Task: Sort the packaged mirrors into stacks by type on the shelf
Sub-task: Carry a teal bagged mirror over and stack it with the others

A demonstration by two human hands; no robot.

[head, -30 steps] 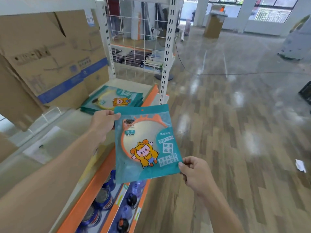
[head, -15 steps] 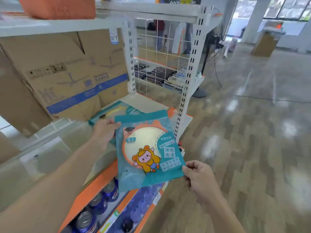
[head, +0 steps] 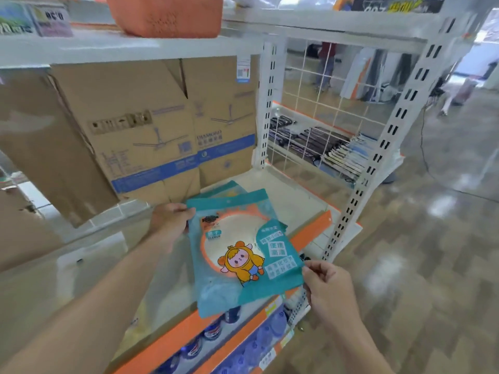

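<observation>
Since a second ago the packaged mirror (head: 243, 255) has come in from the aisle side. It now hangs over the front of the shelf (head: 286, 195), and its top edge covers most of the stack (head: 229, 188) that lay in plain sight before. Both of my hands have kept the same corners throughout.

My left hand (head: 168, 222) grips the pack at its upper left corner, thumb on the printed face and fingers curled behind. My right hand (head: 328, 287) pinches the lower right edge between thumb and fingertips. The pack is teal with an orange ring around a round mirror and a yellow cartoon figure. I hold it tilted, top edge leaning away from me, its lower part out past the shelf's orange front strip.

Only a teal sliver of the stack shows above the held pack. It lies flat on the shelf just in front of the cardboard boxes (head: 151, 125).

An orange basket (head: 164, 14) sits on the level above. A wire grid (head: 324, 103) closes the shelf's right end. Cans (head: 213, 330) stand on the level below, and the wooden floor (head: 418, 265) spreads out to my right.
</observation>
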